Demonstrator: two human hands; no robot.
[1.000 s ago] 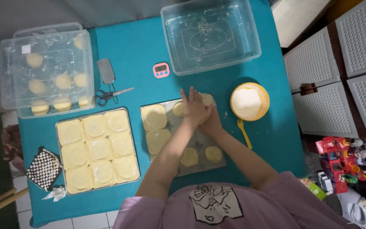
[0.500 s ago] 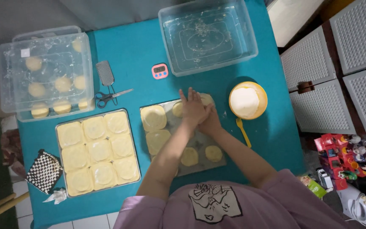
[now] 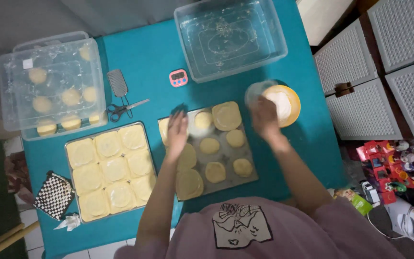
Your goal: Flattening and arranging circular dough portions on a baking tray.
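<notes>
A teal table (image 3: 144, 52) carries everything. At its far edge sits an open clear tub (image 3: 231, 38), and at far left a lidded clear box (image 3: 53, 84) of dough rounds. Between them lie a pink timer (image 3: 178, 77), scissors (image 3: 123, 109) and what looks like a small grater (image 3: 118, 82). Nearer, two metal trays (image 3: 109, 171) (image 3: 245, 158) of dough lie side by side, with a yellow bowl (image 3: 283, 104) at right and a checkered cloth (image 3: 54, 195) at left.

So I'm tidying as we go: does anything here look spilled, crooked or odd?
Nothing looks spilled or damaged. The right tray sits slightly askew and its dough discs vary in size and spacing, unlike the neat grid on the left tray. The scissors lie loose near the trays.
</notes>
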